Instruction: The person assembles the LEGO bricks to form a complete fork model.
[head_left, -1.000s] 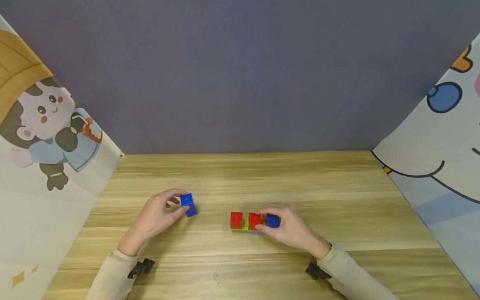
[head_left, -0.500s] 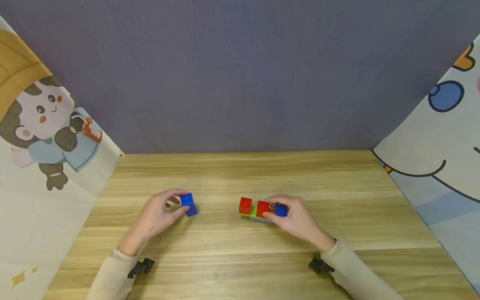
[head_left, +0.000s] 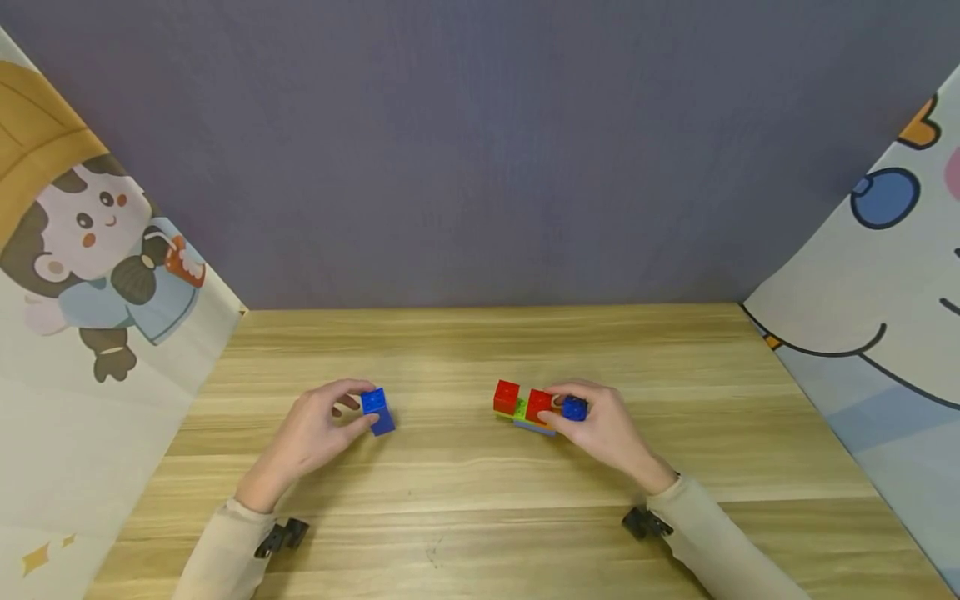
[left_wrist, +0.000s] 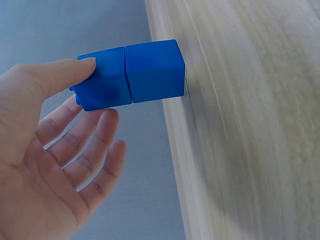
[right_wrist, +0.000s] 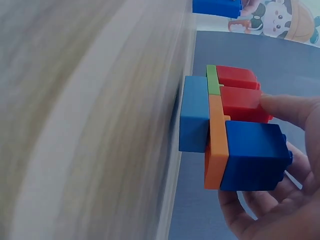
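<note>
My left hand point(head_left: 318, 433) pinches a stack of two blue toy building blocks point(head_left: 378, 417) at its upper block. In the left wrist view, the thumb lies on one side of that block and the fingers are behind it. Right of centre, my right hand point(head_left: 603, 429) holds a block assembly by its middle red block point(head_left: 538, 404). A second red block point(head_left: 507, 397) sits at the assembly's left end, a dark blue block point(head_left: 575, 408) at its right end. Beneath them run a green plate point(right_wrist: 212, 80) and an orange plate point(right_wrist: 217, 145), over a light blue block point(right_wrist: 194, 115).
The wooden table point(head_left: 465, 350) ends at a grey back panel point(head_left: 480, 167). Side panels with printed cartoon figures stand left point(head_left: 112, 250) and right point(head_left: 862, 300). Dark wrist devices sit at the left cuff point(head_left: 281, 537) and right cuff point(head_left: 647, 523).
My right hand has carried the block assembly to the right and farther from me, turning it slightly. The left hand and its blue stack have stayed in place.
</note>
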